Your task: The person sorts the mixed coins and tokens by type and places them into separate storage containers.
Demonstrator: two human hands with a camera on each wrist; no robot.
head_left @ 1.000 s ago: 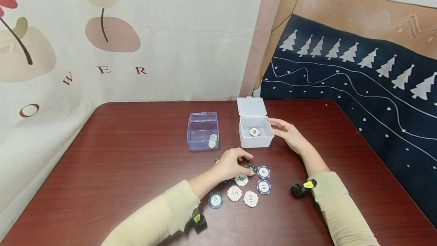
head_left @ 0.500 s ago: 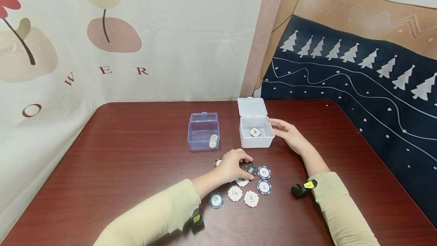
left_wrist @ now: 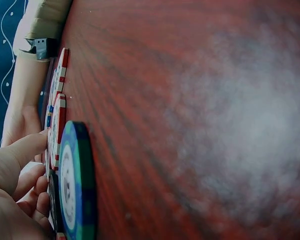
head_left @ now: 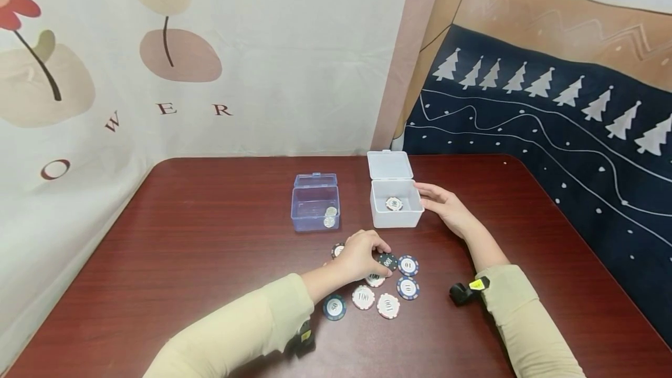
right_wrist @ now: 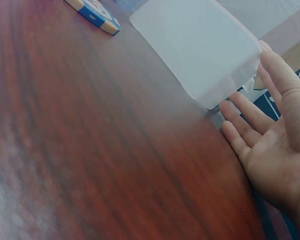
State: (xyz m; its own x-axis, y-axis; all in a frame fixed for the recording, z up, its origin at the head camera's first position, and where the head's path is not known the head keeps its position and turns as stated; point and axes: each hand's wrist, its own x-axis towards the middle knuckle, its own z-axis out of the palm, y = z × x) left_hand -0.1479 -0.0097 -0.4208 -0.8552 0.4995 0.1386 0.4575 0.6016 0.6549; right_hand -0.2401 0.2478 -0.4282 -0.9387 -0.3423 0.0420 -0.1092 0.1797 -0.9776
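My left hand [head_left: 362,255] is low over a group of poker chips, its thumb and index finger at opposite edges of a black poker chip [head_left: 388,261] marked 100. A white chip [head_left: 375,280] lies partly under this hand. Against the right side of an open white plastic box [head_left: 397,219], my right hand [head_left: 445,209] rests with its fingers extended. One pale chip [head_left: 394,203] lies inside that box. In the right wrist view the fingertips [right_wrist: 229,107] reach along the box's far lower corner.
Left of the white box stands an open blue translucent box [head_left: 315,223] with pale chips [head_left: 330,216] inside. Blue chips [head_left: 408,288], white chips [head_left: 388,305], a green-and-blue chip [head_left: 334,307] and a brown-edged chip [head_left: 338,249] lie on the reddish-brown table [head_left: 210,238].
The left hand has shifted very slightly, and more of the black chip shows between its thumb and index finger. The right hand stays at the white box. The head view has drifted a little.
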